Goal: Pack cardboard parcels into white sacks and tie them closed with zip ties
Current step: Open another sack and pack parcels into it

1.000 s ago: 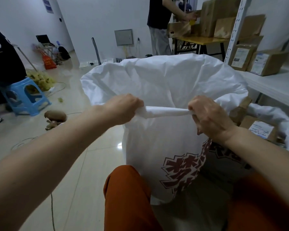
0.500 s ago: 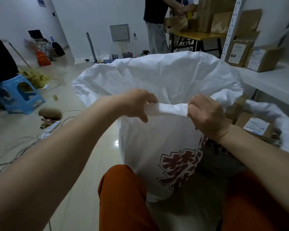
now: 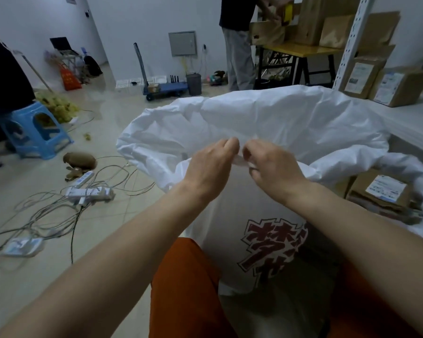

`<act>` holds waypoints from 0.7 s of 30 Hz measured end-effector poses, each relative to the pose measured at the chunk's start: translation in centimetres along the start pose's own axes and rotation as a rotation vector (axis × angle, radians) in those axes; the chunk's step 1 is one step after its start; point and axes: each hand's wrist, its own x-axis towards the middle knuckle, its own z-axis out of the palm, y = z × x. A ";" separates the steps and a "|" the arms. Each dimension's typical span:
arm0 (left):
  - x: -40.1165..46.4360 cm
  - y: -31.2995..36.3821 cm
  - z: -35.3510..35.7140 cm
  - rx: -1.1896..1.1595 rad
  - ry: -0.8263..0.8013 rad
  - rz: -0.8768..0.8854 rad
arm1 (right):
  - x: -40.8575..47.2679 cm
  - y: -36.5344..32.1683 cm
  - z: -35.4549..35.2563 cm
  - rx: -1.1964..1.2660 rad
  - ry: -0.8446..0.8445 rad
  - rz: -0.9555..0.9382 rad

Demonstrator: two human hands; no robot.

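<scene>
My left hand (image 3: pixel 211 164) and right hand (image 3: pixel 270 167) have come together, almost touching, both pinched shut on the near rim of the white sack (image 3: pixel 266 118) that stands between my knees; a second ago they held it stretched apart. I judge I am regripping to spread the mouth. Dark red characters are printed on its front. A labelled cardboard parcel (image 3: pixel 382 191) lies in the neighbouring sack; its print is unreadable.
</scene>
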 end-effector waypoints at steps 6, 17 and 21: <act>-5.3 -1.1 -2.4 -0.702 0.511 -1.426 | -0.8 1.4 0.7 -0.122 0.045 -0.082; -2.7 -9.9 -2.9 -2.260 0.987 -1.660 | -2.0 1.6 0.5 -0.344 0.101 -0.219; -0.4 -8.7 -2.6 -2.318 1.074 -1.554 | -2.2 1.5 0.6 -0.335 0.052 -0.152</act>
